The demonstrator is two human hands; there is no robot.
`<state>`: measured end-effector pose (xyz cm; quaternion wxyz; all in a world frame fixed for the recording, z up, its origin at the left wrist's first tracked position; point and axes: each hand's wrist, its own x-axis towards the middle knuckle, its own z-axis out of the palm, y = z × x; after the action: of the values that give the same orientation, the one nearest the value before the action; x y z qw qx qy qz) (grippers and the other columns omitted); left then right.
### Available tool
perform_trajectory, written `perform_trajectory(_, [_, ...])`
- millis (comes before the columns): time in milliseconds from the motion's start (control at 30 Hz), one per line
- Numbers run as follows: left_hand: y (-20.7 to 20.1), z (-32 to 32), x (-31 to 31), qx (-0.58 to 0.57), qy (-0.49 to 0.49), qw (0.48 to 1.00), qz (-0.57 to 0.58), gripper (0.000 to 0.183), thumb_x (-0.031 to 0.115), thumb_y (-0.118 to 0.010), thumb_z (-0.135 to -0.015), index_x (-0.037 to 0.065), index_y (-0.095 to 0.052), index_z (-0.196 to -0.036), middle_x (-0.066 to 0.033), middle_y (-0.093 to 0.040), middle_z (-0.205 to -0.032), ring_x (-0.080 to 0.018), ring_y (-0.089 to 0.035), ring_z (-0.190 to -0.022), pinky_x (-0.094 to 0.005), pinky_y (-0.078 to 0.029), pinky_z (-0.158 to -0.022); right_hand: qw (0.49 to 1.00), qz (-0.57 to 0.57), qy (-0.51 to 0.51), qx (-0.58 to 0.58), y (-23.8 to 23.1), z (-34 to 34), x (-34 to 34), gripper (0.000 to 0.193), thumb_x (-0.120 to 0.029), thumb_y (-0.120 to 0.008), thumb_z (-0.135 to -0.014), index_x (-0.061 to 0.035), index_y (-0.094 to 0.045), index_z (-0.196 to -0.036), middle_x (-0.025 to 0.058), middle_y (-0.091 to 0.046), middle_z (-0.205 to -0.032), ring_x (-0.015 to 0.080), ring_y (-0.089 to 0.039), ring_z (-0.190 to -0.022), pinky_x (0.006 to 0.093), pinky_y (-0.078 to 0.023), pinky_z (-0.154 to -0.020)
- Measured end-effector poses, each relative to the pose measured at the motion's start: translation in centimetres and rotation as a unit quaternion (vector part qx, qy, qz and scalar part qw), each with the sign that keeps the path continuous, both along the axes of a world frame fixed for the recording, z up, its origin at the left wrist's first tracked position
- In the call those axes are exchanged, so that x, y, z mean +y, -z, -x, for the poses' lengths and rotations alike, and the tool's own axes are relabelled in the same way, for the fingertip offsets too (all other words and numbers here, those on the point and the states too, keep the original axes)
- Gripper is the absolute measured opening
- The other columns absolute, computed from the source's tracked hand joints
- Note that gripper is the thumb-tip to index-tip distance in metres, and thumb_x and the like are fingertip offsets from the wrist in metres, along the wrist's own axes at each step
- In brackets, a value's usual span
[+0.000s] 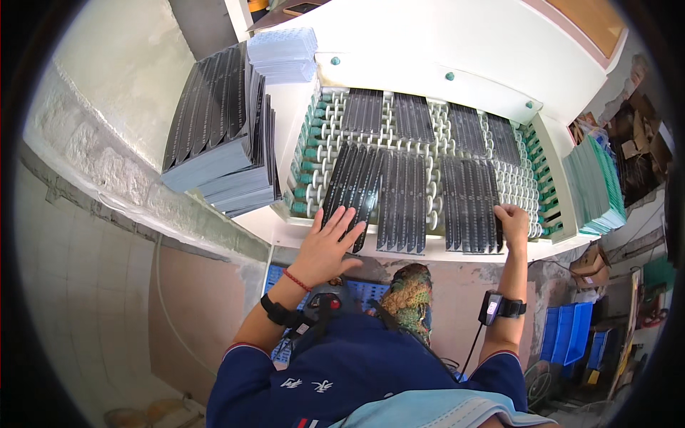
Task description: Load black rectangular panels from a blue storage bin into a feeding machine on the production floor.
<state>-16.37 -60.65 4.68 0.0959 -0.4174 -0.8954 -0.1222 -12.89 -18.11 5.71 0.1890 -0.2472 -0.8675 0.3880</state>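
Observation:
Black sheets with pale parallel lines lie flat on a conveyor of white roller wheels. My left hand has its fingers spread over the lower end of the left front black sheet, palm down. That sheet sits slightly askew, with a shine on its surface. Beside it lies the middle front black sheet, touched by neither hand. At the right edge of the right front black sheet, my right hand is closed, thumb and fingers pinched at the border. Its fingertips are partly hidden.
Several more black sheets lie farther back, partly under a white machine cover. Tall stacks of black sheets and bluish sheets stand left. A greenish stack stands right, above blue bins.

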Motion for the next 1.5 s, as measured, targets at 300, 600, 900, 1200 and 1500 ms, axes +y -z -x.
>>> perform_trajectory(300, [0.7,2.1,1.9,0.04,-0.043,0.997,-0.039,0.068,0.042,-0.066,-0.073,0.006,-0.045,-0.126,-0.0193,-0.041,-0.131,-0.0344,-0.036,-0.124,-0.0511,-0.027,-0.101,0.986,-0.131,0.089,-0.045,0.1,-2.8,9.7,0.025,-0.021,-0.068,-0.073,0.0017,-0.066,-0.084,0.011,-0.065,-0.07,0.0218,-0.06,-0.061,0.033,-0.047,-0.061])
perform_trajectory(600, [-2.1,1.5,4.4,0.02,0.0,0.999,-0.029,0.078,0.044,-0.07,-0.068,0.005,-0.04,-0.129,-0.023,-0.031,-0.136,-0.0388,-0.026,-0.129,-0.0539,-0.021,-0.104,0.916,-0.36,-0.154,0.083,-1.7,-0.6,-5.7,0.042,-0.026,-0.074,-0.068,-0.0036,-0.062,-0.101,0.0173,-0.06,-0.104,0.0334,-0.055,-0.1,0.0424,-0.042,-0.089])
perform_trajectory(900, [0.3,0.5,11.2,0.008,0.1,0.995,0.005,0.081,0.05,-0.067,-0.069,0.005,-0.039,-0.131,-0.0225,-0.031,-0.137,-0.0399,-0.026,-0.129,-0.055,-0.021,-0.103,0.91,-0.359,-0.209,-0.003,0.0,-0.3,-7.7,0.061,-0.049,-0.062,-0.075,-0.0064,-0.054,-0.119,0.0249,-0.045,-0.127,0.0374,-0.039,-0.122,0.0503,-0.028,-0.102])
perform_trajectory(1200, [1.4,2.5,12.5,0.042,0.101,0.994,0.022,0.055,0.034,-0.056,-0.084,0.007,-0.041,-0.128,-0.0214,-0.036,-0.134,-0.0392,-0.031,-0.126,-0.0598,-0.024,-0.098,0.916,-0.357,-0.183,0.001,0.5,0.5,-7.6,0.056,-0.04,-0.065,-0.077,-0.0031,-0.054,-0.117,0.0254,-0.046,-0.126,0.0377,-0.04,-0.121,0.0449,-0.031,-0.101])
perform_trajectory(1500, [2.1,4.2,13.5,0.023,0.158,0.987,-0.013,0.042,0.005,-0.048,-0.083,0.005,-0.045,-0.125,-0.0177,-0.04,-0.131,-0.0442,-0.032,-0.122,-0.0583,-0.025,-0.1,0.922,-0.364,-0.132,-0.016,0.7,0.5,-7.4,0.056,-0.041,-0.062,-0.078,0.003,-0.055,-0.111,0.0236,-0.051,-0.121,0.0349,-0.046,-0.116,0.0415,-0.036,-0.098])
